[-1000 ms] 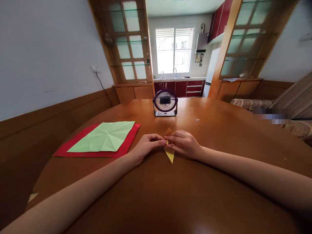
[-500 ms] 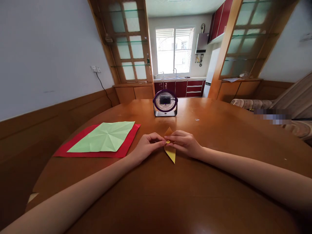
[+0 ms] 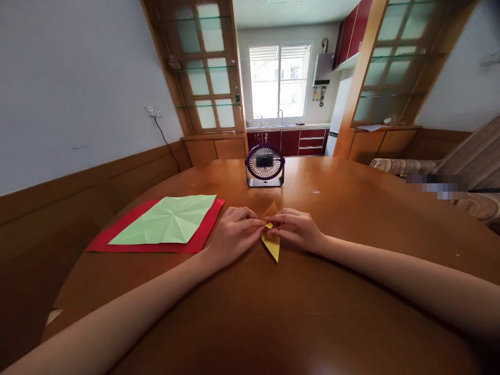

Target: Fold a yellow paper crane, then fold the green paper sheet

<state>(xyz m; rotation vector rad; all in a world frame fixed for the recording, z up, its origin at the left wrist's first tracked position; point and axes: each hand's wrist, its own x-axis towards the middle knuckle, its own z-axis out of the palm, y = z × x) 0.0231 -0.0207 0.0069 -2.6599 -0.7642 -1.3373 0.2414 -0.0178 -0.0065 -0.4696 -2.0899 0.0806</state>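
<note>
A small piece of folded yellow paper (image 3: 271,248) is held between my two hands just above the table. One pointed end reaches toward me, and another points away, looking more orange in the shade. My left hand (image 3: 238,232) pinches the paper's middle from the left with thumb and fingers. From the right, my right hand (image 3: 299,227) grips the same middle part, its fingertips close to those of the left. The fingers hide part of the folds there.
Left of my hands, a creased light green paper sheet (image 3: 167,221) lies over a red paper sheet (image 3: 205,237). A small purple-rimmed fan (image 3: 265,164) stands beyond my hands on the round wooden table (image 3: 258,323).
My left hand has shifted slightly and turned, its fingers now higher over the paper. The yellow paper's near tip has swung a little to the left. The right hand keeps its hold.
</note>
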